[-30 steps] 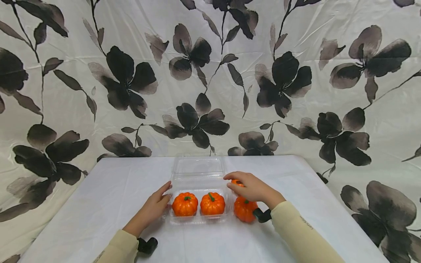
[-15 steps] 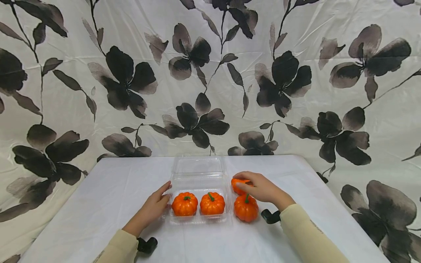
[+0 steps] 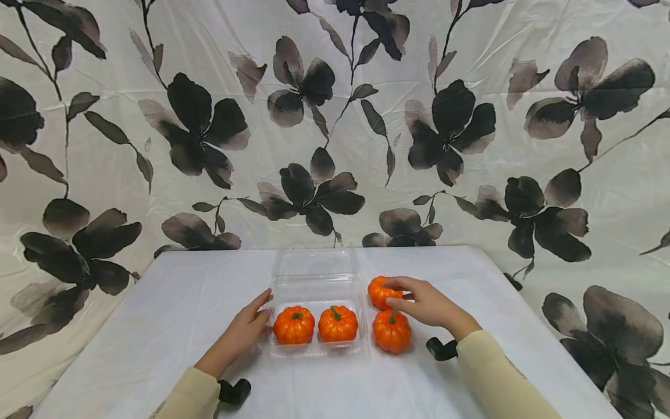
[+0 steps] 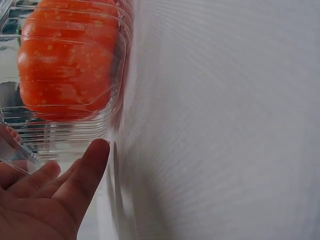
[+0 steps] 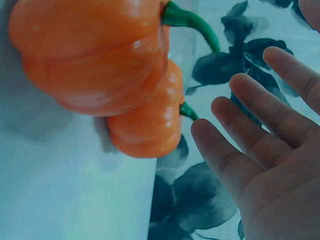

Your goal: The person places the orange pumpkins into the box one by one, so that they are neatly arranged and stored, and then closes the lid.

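Compared with one second ago, the right hand (image 3: 426, 301) is farther to the right of the clear plastic clamshell container (image 3: 316, 289), and two loose pumpkins beside it are less covered. This container lies on the white cloth (image 3: 314, 390), its lid (image 3: 316, 265) folded back. Inside it sit two orange toy pumpkins with green stems, one left (image 3: 294, 326) and one right (image 3: 338, 326). Just right of the container stand the near loose pumpkin (image 3: 391, 333) and, behind it, the far loose pumpkin (image 3: 379, 294). Over these, the right hand has its fingers spread and grips nothing; whether a fingertip touches the far one, I cannot tell. At the container's left side, the left hand (image 3: 246, 326) rests its extended fingers against the edge, without pinching. Behind the container hangs a curtain (image 3: 335, 116) with dark flowers.
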`<state>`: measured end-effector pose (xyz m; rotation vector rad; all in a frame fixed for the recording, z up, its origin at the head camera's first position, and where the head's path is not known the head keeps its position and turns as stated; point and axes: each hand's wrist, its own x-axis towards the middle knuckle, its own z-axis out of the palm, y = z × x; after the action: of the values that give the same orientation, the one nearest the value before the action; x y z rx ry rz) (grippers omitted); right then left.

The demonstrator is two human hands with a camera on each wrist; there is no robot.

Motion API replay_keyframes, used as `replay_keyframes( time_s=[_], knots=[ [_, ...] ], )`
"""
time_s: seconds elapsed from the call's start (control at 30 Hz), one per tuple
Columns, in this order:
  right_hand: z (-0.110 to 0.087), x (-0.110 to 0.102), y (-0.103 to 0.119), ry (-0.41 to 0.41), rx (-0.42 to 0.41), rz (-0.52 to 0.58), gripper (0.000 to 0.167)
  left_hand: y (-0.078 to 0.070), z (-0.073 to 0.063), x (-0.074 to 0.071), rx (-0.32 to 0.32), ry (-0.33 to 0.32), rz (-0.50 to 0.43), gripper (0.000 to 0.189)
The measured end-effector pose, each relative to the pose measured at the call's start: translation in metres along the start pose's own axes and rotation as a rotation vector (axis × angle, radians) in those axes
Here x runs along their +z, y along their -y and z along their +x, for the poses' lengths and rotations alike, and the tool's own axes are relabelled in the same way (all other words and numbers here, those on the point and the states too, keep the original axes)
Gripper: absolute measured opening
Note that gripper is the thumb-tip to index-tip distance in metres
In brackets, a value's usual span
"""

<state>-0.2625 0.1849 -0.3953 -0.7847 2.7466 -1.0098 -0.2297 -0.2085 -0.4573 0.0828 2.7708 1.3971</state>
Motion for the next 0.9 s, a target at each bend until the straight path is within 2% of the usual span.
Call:
replay_keyframes(
  time_s=[0.13, 0.3, 0.57, 0.9],
  knots=[
    [-0.003, 0.000, -0.007, 0.001, -0.029, 0.000, 0.043, 0.000, 0.000, 0.000, -0.002, 0.001, 0.004, 0.058],
    [-0.007, 0.000, -0.015, 0.021, -0.055, 0.006, 0.045, 0.000, 0.000, 0.000, 0.002, 0.006, -0.006, 0.058],
    [-0.012, 0.002, -0.024, 0.061, -0.044, 0.063, 0.047, 0.001, 0.000, 0.000, -0.001, 0.005, -0.004, 0.058],
    [-0.015, 0.007, -0.030, 0.088, -0.036, 0.076, 0.043, 0.001, 0.000, 0.000, -0.005, 0.006, -0.011, 0.058]
  ],
)
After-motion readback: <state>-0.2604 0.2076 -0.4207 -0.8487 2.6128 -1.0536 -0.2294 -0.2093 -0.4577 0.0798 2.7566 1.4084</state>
